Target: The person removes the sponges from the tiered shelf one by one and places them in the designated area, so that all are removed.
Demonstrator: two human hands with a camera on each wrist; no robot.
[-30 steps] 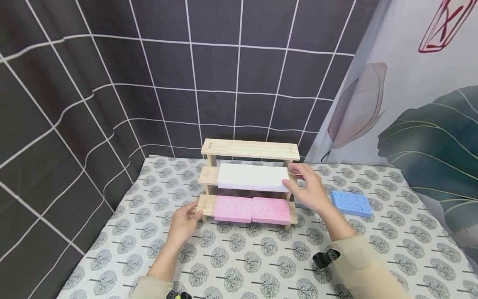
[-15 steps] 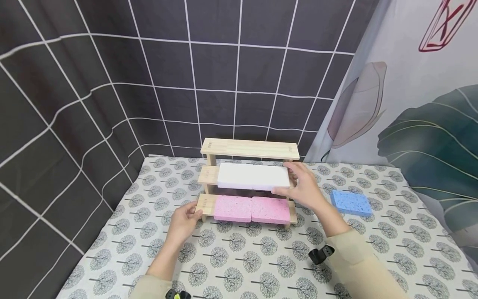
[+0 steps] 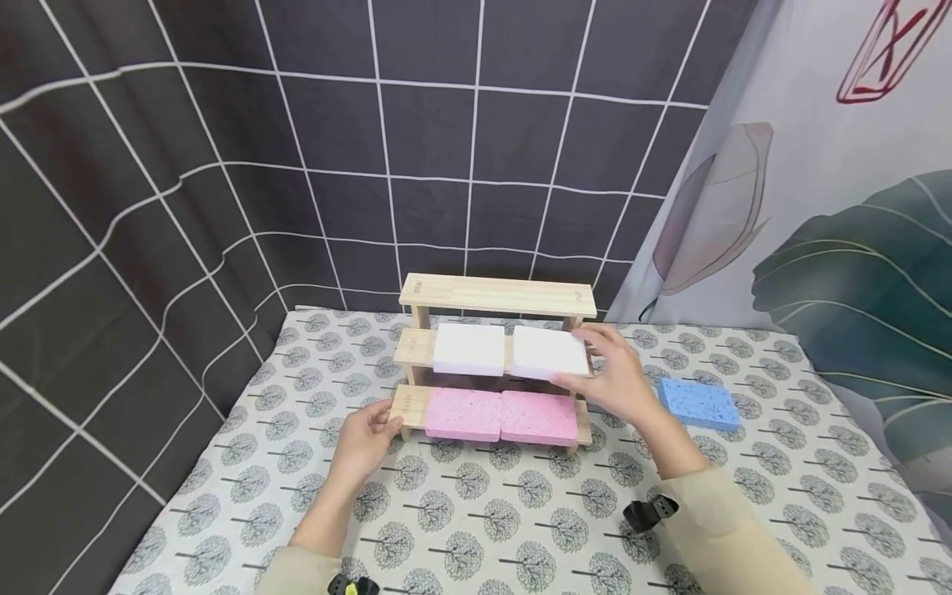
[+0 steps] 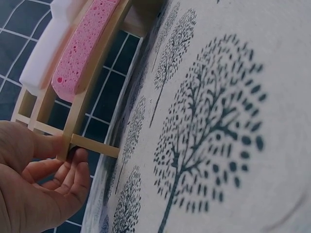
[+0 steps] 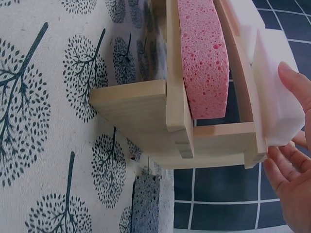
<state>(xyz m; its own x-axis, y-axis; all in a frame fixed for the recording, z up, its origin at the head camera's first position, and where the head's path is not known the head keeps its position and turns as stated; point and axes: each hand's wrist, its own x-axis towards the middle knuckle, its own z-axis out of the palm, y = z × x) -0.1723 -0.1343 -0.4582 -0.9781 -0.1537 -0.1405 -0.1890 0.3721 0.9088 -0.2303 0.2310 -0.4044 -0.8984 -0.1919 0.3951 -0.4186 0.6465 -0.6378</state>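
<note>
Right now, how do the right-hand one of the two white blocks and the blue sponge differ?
The right white block looks plain on top; the blue sponge is darkly speckled. The right white block is at the middle shelf, while the blue sponge lies on the tablecloth. The right hand pinches the right white block; neither hand touches the blue sponge. Both are flat and rectangular.
</note>
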